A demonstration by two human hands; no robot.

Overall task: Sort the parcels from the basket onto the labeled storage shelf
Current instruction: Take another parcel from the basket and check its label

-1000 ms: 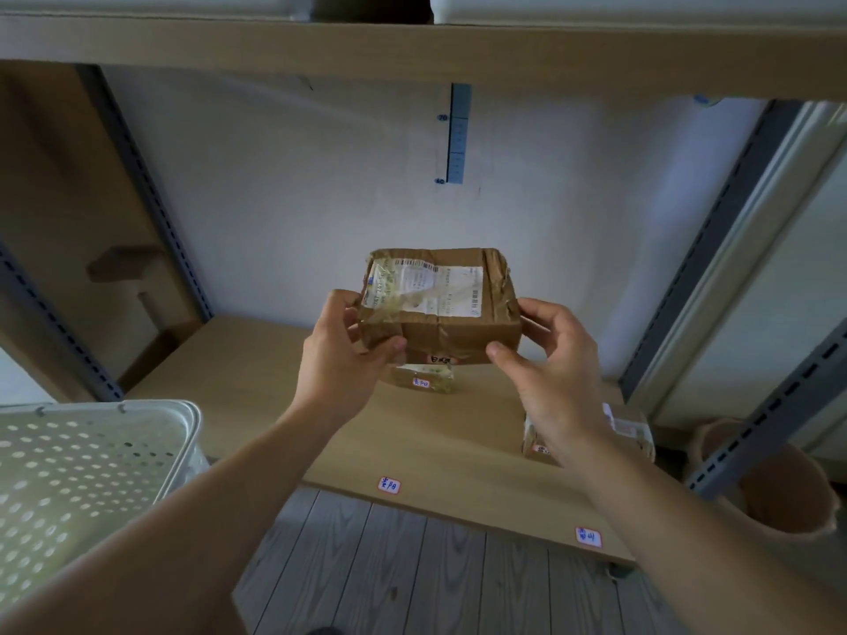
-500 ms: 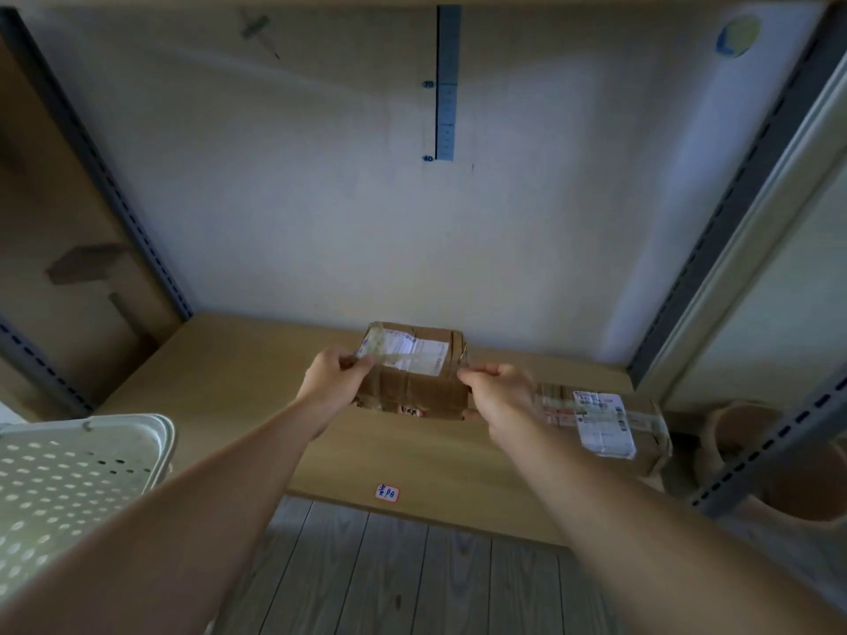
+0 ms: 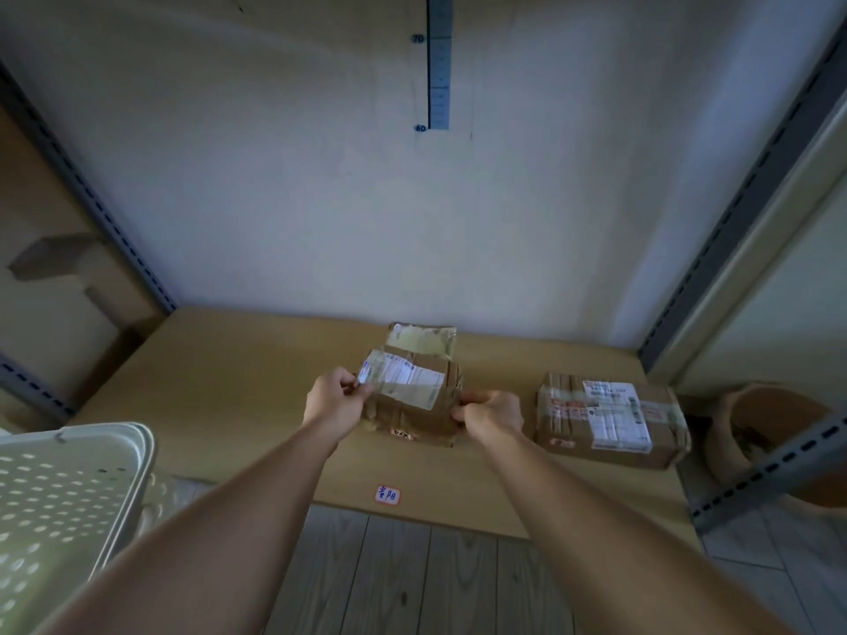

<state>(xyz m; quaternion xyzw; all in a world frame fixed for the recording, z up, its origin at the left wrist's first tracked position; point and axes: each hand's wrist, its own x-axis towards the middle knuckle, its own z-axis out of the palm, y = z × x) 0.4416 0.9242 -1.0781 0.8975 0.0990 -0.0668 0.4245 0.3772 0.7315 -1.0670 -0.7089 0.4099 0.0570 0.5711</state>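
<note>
Both hands grip 1 brown parcel [image 3: 415,401] between them, left hand [image 3: 337,402] and right hand [image 3: 490,415] equally near at its ends, its long axis lying left-right, low over the shelf [image 3: 238,382] board.

We get one head view only, looking forward and down from close above the arms onto the shelf [image 3: 238,405], wall behind, basket [image 3: 68,488] low at our left edge.

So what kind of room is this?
Probably a storeroom for sorting parcels: taped cardboard parcels sit on a wooden shelf in a metal rack, with a handwritten label on its edge.
</note>
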